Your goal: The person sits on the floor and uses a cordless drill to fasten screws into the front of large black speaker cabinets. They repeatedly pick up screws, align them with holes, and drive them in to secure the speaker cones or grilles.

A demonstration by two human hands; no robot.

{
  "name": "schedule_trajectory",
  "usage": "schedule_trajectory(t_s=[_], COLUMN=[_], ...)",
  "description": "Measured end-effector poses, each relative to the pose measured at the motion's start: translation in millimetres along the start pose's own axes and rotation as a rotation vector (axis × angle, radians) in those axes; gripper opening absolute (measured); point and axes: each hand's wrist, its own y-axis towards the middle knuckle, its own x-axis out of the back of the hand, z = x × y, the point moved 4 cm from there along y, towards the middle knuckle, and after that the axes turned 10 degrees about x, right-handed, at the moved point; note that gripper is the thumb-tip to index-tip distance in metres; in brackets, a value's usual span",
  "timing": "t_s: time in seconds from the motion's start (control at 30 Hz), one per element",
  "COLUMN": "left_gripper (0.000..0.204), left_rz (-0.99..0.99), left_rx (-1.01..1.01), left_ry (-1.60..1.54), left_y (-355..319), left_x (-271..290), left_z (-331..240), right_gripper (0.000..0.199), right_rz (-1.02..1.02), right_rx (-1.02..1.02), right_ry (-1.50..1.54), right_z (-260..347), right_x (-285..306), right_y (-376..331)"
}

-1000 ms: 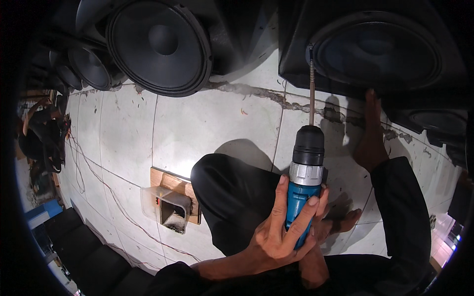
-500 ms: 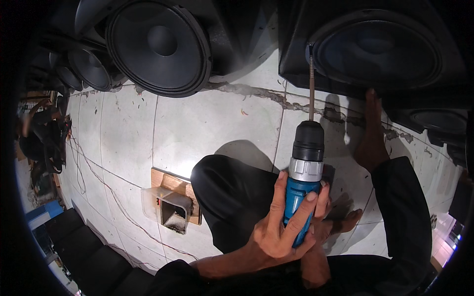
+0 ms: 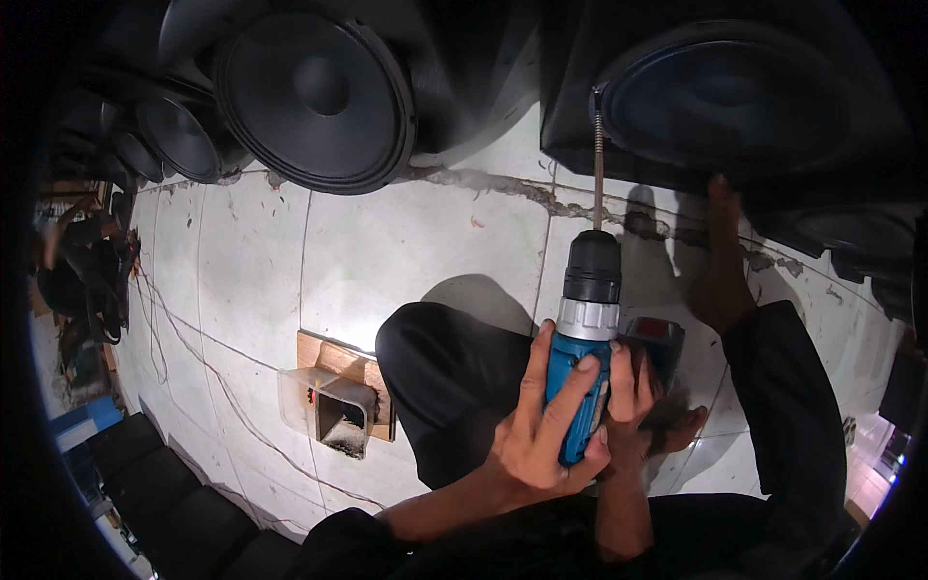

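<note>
Your left hand [image 3: 536, 440] clamps the left side of the drill [image 3: 583, 350]; your right hand [image 3: 628, 396] grips it from behind, trigger hidden. Caution: your left fingertips [image 3: 547, 331] beside the collar [image 3: 590, 319] could slide onto the chuck [image 3: 593, 263] under forward load. Ahead of the drill, the long bit [image 3: 598, 169] reaches the left edge of the speaker [image 3: 696, 106]; tilting could skid it right, scoring the cone [image 3: 739, 101]. Left of the drill lie wires [image 3: 228, 411], then a clear plastic housing [image 3: 362, 396] by a wooden board [image 3: 324, 350]. Your bent knee [image 3: 445, 377], left, and bare foot [image 3: 720, 242], right, limit sideways movement.
</note>
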Motion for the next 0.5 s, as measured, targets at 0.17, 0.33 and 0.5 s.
schedule_trajectory(t_s=[0.17, 0.33, 0.5], left_gripper=[0.081, 0.077, 0.044], left_rz=[0.168, 0.190, -0.146], left_rx=[0.128, 0.282, 0.424], left_ry=[-0.183, -0.393, -0.231], left_y=[-7, -15, -36], left_x=[-5, 31, 89], left_z=[12, 17, 33], right_gripper=[0.042, 0.047, 0.042], right_rz=[0.172, 0.196, 0.019], right_rx=[0.053, 0.033, 0.003], right_ry=[-0.036, -0.020, 0.129], right_z=[-1, 19, 41], right_x=[25, 47, 110], right_y=[22, 4, -51])
